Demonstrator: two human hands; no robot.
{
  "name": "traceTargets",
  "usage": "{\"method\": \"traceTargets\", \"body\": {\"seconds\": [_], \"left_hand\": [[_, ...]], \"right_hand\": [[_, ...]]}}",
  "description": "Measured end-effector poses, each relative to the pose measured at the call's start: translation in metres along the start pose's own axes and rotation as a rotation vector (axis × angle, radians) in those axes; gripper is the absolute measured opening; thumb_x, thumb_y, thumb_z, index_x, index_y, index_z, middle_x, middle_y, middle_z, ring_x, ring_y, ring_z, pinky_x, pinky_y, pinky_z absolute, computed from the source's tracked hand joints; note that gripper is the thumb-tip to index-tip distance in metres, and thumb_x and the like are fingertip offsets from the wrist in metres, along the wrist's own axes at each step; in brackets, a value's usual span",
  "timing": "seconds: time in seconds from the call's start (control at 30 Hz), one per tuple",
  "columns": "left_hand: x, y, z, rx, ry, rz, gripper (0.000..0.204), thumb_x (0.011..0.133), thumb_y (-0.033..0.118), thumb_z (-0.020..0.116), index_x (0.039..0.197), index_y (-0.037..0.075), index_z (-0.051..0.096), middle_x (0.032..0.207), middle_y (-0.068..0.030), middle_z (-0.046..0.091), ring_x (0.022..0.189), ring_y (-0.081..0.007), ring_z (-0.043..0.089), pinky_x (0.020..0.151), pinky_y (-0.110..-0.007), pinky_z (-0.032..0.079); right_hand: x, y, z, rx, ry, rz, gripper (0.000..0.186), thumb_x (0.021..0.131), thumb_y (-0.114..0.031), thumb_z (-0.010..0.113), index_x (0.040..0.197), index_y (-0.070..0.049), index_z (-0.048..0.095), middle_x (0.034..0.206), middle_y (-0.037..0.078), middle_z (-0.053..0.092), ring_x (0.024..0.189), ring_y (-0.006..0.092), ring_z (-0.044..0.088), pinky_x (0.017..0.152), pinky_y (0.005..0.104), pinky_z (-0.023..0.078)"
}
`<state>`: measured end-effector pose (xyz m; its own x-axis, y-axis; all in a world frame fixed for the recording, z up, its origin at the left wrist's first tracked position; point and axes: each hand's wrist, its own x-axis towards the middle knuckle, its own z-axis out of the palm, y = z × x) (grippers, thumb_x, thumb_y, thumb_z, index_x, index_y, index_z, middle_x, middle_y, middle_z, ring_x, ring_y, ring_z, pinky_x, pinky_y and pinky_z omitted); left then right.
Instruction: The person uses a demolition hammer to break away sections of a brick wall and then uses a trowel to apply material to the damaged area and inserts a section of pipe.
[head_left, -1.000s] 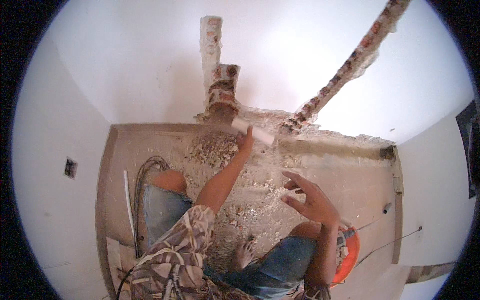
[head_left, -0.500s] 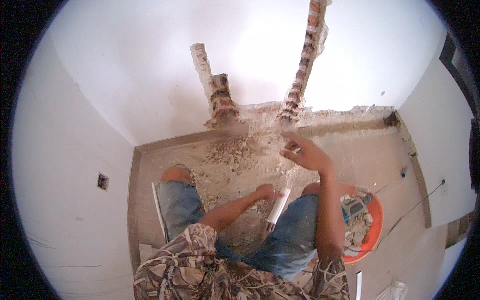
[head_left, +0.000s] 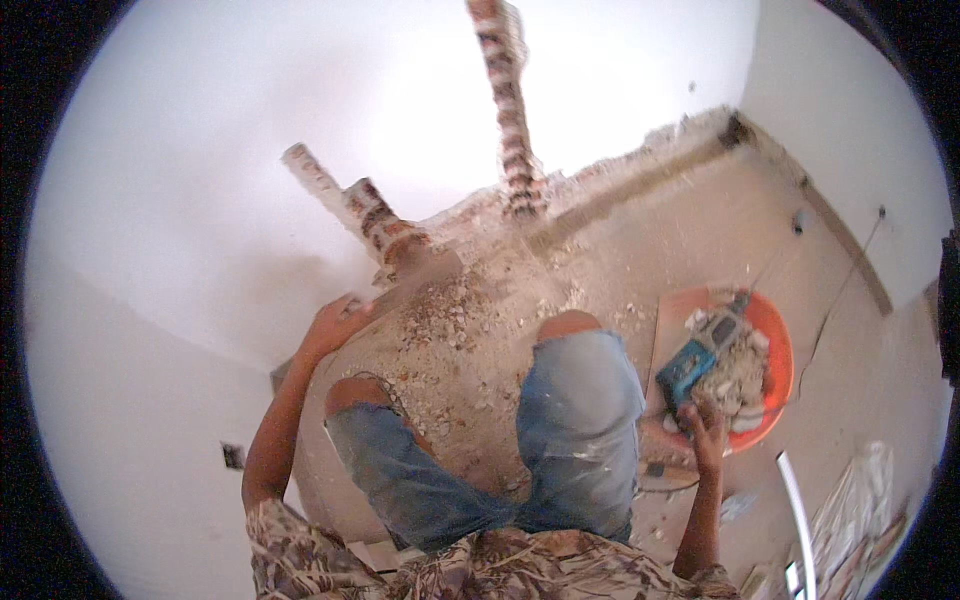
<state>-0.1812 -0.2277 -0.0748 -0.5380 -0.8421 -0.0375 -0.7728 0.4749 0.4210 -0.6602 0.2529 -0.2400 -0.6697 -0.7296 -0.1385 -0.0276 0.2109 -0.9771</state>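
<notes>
My left hand (head_left: 335, 322) is at the base of the wall on the left, beside the tiled skirting (head_left: 405, 280), with loosely bent fingers apart and nothing visible in them. My right hand (head_left: 705, 430) grips the rear end of a teal and grey power drill (head_left: 690, 365), which lies across an orange bucket (head_left: 775, 365) holding chunks of rubble (head_left: 740, 395). My jeans-covered knees (head_left: 575, 400) are bent over a floor strewn with broken plaster (head_left: 450, 330).
Two chiseled channels of exposed brick (head_left: 505, 115) run up the white wall, with broken plaster along its base. A cable (head_left: 830, 315) crosses the floor at the right. A white strip (head_left: 795, 505) and clear plastic (head_left: 870, 480) lie at lower right.
The view has turned. My left hand has let go of the short white piece and moved to the wall's base. My right hand has dropped onto the drill in the bucket.
</notes>
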Motion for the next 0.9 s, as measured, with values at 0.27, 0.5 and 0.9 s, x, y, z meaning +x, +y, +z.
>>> {"method": "traceTargets", "body": {"seconds": [0.27, 0.5, 0.9], "left_hand": [[-0.125, -0.097, 0.048, -0.394, -0.231, -0.316, 0.063, 0.097, 0.053, 0.047, 0.127, -0.001, 0.057, 0.114, -0.0180, 0.065, 0.104, -0.0277, 0.063, 0.090, -0.042, 0.049], [-0.131, -0.056, 0.065, -0.471, -0.157, -0.377, 0.067, 0.095, 0.056, 0.047, 0.132, 0.000, 0.051, 0.123, -0.0182, 0.058, 0.110, -0.0303, 0.058, 0.090, -0.047, 0.047], [-0.125, -0.041, 0.039, -0.655, 0.059, -0.395, 0.077, 0.093, 0.061, 0.047, 0.142, 0.003, 0.040, 0.139, -0.0186, 0.045, 0.121, -0.0347, 0.050, 0.090, -0.056, 0.042]], "right_hand": [[-0.139, 0.073, 0.115, 0.139, -0.293, 0.174, 0.043, 0.092, -0.014, 0.060, 0.132, -0.001, 0.053, 0.122, 0.019, 0.063, 0.107, 0.0272, 0.063, 0.093, 0.0394, 0.049], [-0.065, 0.059, 0.078, -0.354, -0.097, -0.030, 0.036, 0.087, -0.019, 0.065, 0.118, 0.000, 0.060, 0.096, 0.017, 0.069, 0.089, 0.0263, 0.068, 0.080, 0.0392, 0.052], [0.037, -0.106, 0.155, 0.030, -0.061, -0.356, 0.045, 0.096, -0.032, 0.062, 0.129, -0.003, 0.054, 0.117, 0.017, 0.062, 0.108, 0.0216, 0.059, 0.093, 0.0349, 0.048]]}}
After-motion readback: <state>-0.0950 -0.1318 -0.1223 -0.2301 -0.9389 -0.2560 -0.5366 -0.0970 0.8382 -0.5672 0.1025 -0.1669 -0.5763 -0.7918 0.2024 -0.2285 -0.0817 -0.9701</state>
